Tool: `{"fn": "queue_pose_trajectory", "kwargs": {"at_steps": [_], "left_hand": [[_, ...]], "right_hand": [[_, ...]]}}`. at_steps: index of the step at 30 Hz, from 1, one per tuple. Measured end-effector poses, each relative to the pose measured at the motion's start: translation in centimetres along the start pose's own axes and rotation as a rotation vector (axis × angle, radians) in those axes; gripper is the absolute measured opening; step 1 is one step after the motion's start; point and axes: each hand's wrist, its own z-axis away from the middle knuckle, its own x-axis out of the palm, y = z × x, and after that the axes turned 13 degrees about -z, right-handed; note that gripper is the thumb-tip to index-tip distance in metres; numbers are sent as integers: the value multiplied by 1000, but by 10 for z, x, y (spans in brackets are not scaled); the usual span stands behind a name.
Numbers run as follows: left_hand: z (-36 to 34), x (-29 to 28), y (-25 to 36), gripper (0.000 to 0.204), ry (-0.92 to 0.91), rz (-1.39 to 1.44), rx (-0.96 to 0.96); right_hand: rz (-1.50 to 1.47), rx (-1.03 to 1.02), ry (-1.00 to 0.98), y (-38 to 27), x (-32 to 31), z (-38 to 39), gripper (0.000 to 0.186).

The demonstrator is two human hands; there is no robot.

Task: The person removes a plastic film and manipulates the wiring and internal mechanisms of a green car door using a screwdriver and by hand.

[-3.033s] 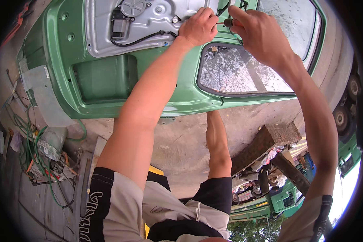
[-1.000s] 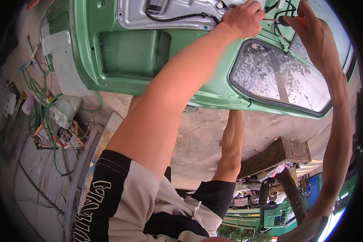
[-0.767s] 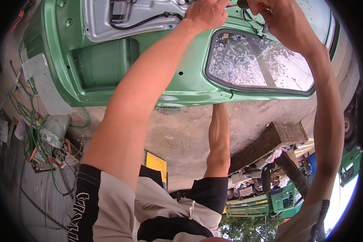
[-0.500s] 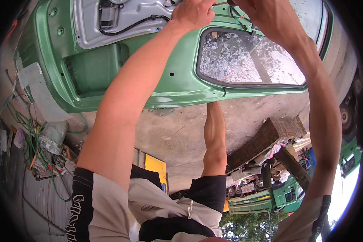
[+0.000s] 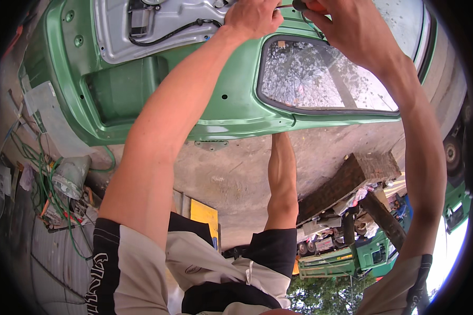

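Observation:
My left hand (image 5: 252, 18) is curled at the upper middle of the green door panel (image 5: 223, 113), beside the silver metal plate (image 5: 113, 39) with its motor (image 5: 140, 21) and black cable (image 5: 163, 40). Its fingertips sit at the end of a thin metal shaft; what they grip is hidden. My right hand (image 5: 347, 29) is closed round the screwdriver (image 5: 302, 5), which has a dark and orange handle and points left toward my left hand. Thin wires (image 5: 312, 23) hang below the handle, above the small window (image 5: 326, 79) set in the door.
Green hoses (image 5: 34, 160), a pale bucket (image 5: 68, 176) and scattered tools lie at the left. A yellow object (image 5: 204, 215) is by my legs. At the right are a wooden beam (image 5: 341, 184), piled scrap and green trucks (image 5: 370, 257).
Compared with one second ago, the door and both hands sit further left in the picture as the view shifted. My right hand still holds the screwdriver; my left stays beside the plate.

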Motion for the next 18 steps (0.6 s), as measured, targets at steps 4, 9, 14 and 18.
{"fn": "queue_pose_trajectory", "kwargs": {"at_steps": [4, 9, 14, 18], "left_hand": [[2, -4, 2, 20, -12, 10, -13], [2, 3, -5, 23, 39, -28, 6], [3, 3, -3, 22, 83, -15, 28], [3, 1, -5, 17, 50, -13, 41]], "right_hand": [[-82, -444, -16, -14, -7, 5, 22], [-176, 331, -10, -63, -28, -10, 17], [-97, -191, 59, -21, -11, 8, 17], [-137, -208, -73, -17, -17, 13, 16]]}}
